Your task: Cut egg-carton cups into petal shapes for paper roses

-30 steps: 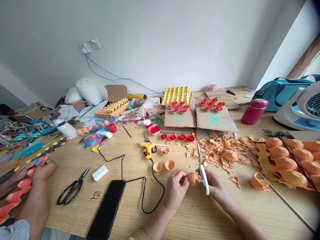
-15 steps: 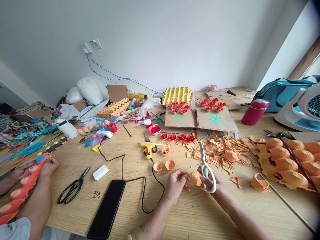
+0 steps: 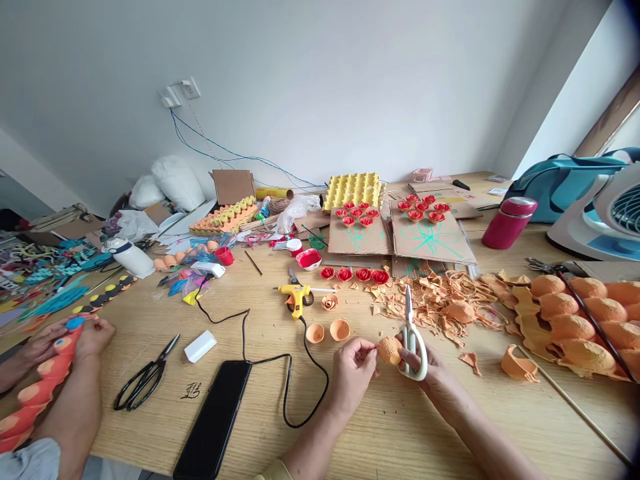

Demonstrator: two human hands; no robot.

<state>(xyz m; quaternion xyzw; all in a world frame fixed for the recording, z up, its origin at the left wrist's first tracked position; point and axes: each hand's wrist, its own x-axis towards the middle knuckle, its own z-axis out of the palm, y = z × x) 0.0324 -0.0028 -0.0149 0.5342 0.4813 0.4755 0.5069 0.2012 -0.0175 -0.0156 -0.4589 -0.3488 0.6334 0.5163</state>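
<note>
L hand: pinches carton cup, nr. glue gun. R hand: holds scissors, cup. Prob. trim step; next cut needs steady cup.

White scissors, orange cup, yellow glue gun.

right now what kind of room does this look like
Probably a craft workroom: a glue gun, red paper-pulp flowers and a pile of orange carton scraps share one wooden table.

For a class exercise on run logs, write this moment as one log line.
left hand: pinching orange cup | right hand: holding white-handled scissors beside cup | glue gun: on table
</note>
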